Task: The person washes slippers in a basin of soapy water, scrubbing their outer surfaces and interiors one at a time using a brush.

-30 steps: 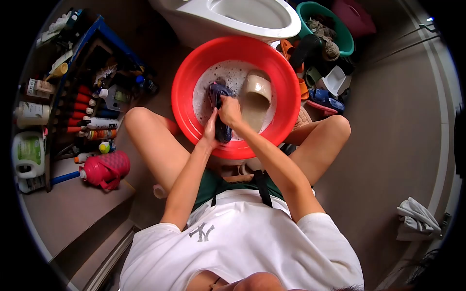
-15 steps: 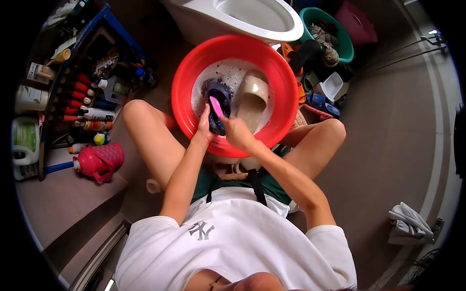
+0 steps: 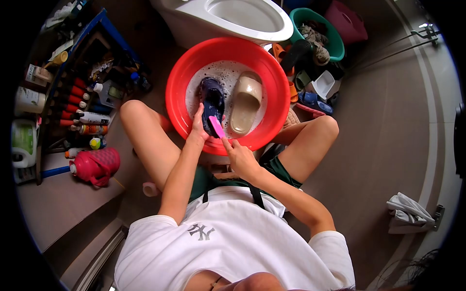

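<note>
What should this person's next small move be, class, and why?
Probably push the pink brush forward along the dark slipper: the right hand holds the brush over the slipper's near end, while the left hand holds the slipper.

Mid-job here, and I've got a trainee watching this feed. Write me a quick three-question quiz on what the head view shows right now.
1. Multiple choice: what colour is the round basin? A) green B) red C) white
2. True or false: the left hand is on the navy slipper, not on the beige slipper.
3. Fill in the missing word: the pink brush is held in the person's own ____ hand.

Key: 1. B; 2. True; 3. right, so the right hand.
</note>
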Motion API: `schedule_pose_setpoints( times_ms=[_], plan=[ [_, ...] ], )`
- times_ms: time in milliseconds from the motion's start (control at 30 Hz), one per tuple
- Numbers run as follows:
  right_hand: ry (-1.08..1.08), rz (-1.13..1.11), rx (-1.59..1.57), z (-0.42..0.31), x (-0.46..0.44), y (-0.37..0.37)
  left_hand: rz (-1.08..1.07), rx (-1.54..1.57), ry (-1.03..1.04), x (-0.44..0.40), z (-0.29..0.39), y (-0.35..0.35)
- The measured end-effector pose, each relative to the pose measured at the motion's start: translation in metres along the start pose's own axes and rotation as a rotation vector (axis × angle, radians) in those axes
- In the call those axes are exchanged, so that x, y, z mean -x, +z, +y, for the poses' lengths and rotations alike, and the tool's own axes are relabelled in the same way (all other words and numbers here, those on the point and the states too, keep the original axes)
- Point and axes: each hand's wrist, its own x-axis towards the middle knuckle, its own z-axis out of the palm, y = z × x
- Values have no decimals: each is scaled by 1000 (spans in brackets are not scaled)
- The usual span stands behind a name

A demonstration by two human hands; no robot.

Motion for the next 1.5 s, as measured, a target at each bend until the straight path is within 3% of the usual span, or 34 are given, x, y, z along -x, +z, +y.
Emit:
schedule_pose_setpoints(
  times_ms=[167, 367, 500, 567, 600, 700, 733, 933, 1067, 1333, 1500],
  plan=[
    [85, -2, 92, 9, -33, 31, 85, -27, 73, -21, -3, -28],
    [110, 319, 97, 33, -110, 71, 30, -37, 79, -20, -5, -23],
    [121, 334, 249, 52, -173, 59, 34, -3, 71, -11, -7, 8],
    [177, 358, 205, 72, -202, 67, 8, -84, 182, -17, -11, 11],
    [125, 345, 382, 68, -202, 55, 21, -62, 167, -19, -11, 11],
    [56, 353, 476, 77, -203, 53, 76, -81, 216, -17, -20, 14],
    [169, 344, 336, 75, -204, 53, 98, -58, 205, -12, -22, 20],
    [-10, 311, 516, 60, -140, 55, 157, 128, 147, -18, -25, -5],
    [-43, 208, 391, 71, -95, 73, 166, 201, 177, -17, -27, -11],
    [-23, -83, 222, 46, -22, 23, 254, 177, 194, -18, -25, -4],
    [-36, 40, -65, 35, -5, 24, 142, 73, 117, -28, -21, -17]
  ],
)
